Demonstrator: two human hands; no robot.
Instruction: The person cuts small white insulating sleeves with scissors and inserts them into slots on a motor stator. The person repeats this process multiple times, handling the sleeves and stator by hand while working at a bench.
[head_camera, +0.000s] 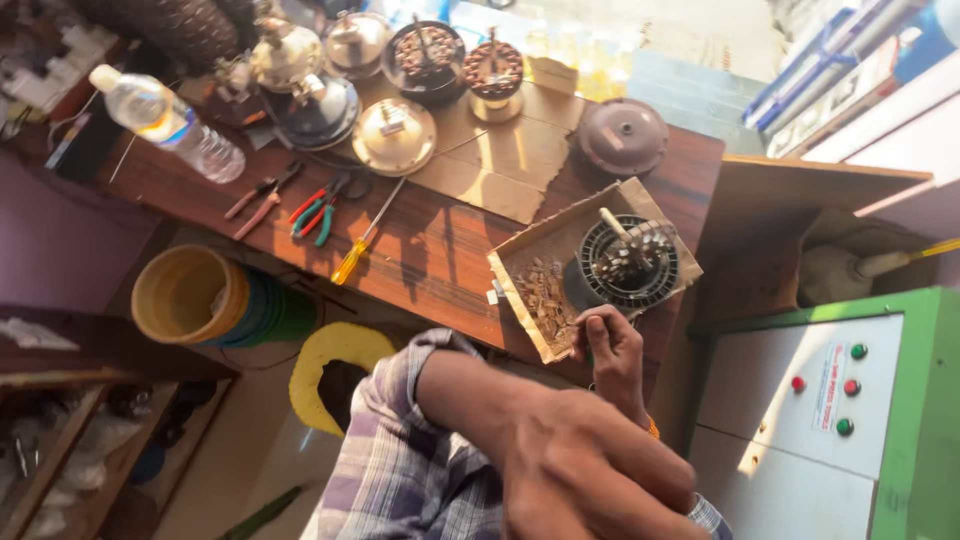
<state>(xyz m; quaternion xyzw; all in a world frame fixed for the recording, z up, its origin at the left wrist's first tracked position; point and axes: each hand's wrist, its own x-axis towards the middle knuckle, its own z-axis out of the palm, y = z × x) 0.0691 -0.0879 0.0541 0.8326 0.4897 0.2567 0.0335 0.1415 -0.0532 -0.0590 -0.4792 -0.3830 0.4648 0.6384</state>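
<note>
A dark brown wooden workbench (430, 250) carries a clear plastic water bottle (170, 122), red-handled pliers (318, 208), a yellow-handled screwdriver (362, 243) and flat cardboard sheets (500, 160).

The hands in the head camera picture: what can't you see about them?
- Near hand: blurred, close to the lens; grip and side unclear.
- Far hand: fingers curled at the cardboard tray; whatever it pinches is too small to tell.
- Round black motor part: its near edge is hidden by that hand.
</note>
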